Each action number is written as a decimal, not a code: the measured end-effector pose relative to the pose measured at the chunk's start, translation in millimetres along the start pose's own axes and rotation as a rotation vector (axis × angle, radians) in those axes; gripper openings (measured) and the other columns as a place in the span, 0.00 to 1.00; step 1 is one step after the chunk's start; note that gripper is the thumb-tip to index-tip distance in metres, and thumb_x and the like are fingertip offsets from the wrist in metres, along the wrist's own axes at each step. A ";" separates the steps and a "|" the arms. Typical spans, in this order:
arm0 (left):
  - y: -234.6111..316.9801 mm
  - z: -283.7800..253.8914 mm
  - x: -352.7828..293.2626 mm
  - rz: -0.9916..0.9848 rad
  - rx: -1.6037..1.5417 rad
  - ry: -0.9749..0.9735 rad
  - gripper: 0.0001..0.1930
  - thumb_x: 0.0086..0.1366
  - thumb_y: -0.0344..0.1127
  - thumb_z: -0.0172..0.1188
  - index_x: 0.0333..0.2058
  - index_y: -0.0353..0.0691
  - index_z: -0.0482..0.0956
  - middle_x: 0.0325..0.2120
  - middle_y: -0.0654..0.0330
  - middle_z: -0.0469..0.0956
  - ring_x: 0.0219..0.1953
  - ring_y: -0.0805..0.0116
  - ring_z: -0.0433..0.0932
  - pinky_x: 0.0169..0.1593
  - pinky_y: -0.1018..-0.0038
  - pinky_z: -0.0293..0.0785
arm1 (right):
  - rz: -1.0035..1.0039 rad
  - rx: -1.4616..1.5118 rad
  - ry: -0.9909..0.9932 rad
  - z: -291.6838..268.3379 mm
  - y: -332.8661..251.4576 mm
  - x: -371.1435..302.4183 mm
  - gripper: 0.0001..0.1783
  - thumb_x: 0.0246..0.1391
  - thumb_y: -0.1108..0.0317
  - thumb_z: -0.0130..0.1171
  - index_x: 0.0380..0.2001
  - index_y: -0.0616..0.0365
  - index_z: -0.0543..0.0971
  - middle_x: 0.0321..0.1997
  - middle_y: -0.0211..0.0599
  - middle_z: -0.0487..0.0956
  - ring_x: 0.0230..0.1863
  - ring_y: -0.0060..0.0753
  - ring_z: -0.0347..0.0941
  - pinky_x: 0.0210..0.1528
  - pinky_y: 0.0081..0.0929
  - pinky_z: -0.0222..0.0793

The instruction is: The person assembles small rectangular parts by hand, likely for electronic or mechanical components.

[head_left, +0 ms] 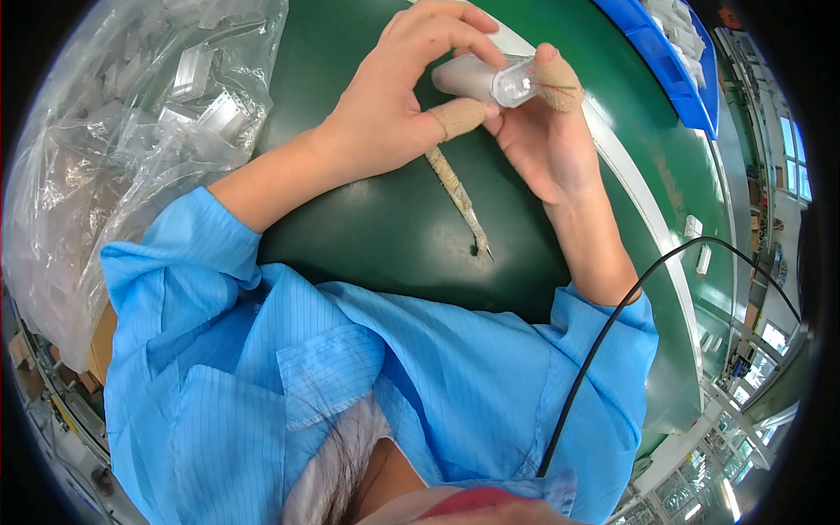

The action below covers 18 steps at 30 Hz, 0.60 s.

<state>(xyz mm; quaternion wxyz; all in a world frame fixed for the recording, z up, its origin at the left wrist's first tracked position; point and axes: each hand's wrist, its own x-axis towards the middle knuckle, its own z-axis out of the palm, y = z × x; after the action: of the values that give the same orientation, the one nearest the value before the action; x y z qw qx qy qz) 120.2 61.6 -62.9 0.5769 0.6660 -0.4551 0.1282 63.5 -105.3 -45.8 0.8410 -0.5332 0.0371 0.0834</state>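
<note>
A white, tube-like housing with a clear end (472,79) is held between both hands over the green table. My left hand (385,101) closes around its white body, thumb below and fingers above. At the clear end, my right hand (556,131) grips with its thumb against the opening. Thin red and green wires (556,86) stick out there across the right thumb. Both thumbs wear beige cloth covers. Below the left hand a tape-wrapped thin tool (455,192) with a pointed tip slants toward me; its upper end is hidden behind the hand.
A large clear plastic bag (114,175) of white housings lies at the left. A blue bin (656,52) with white parts stands at the far right. A pale rail (626,162) curves along the table, with small white pieces (703,259) beyond it. A black cable (604,337) crosses my right sleeve.
</note>
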 end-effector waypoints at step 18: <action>11.3 -1.7 -3.2 -0.181 0.062 -0.213 0.38 0.40 0.36 0.73 0.51 0.38 0.65 0.45 0.54 0.74 0.49 0.54 0.74 0.52 0.65 0.72 | -0.860 -1.289 -0.041 3.9 -15.1 -9.4 0.37 0.31 0.58 0.73 0.48 0.59 0.72 0.38 0.35 0.70 0.35 0.30 0.66 0.35 0.25 0.65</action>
<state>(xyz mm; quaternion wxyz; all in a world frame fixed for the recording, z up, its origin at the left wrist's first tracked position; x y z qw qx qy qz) 110.5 65.4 -57.3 0.5135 0.7319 -0.4476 0.0182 56.8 -109.1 -29.2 0.3236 -0.8832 -0.2445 -0.2354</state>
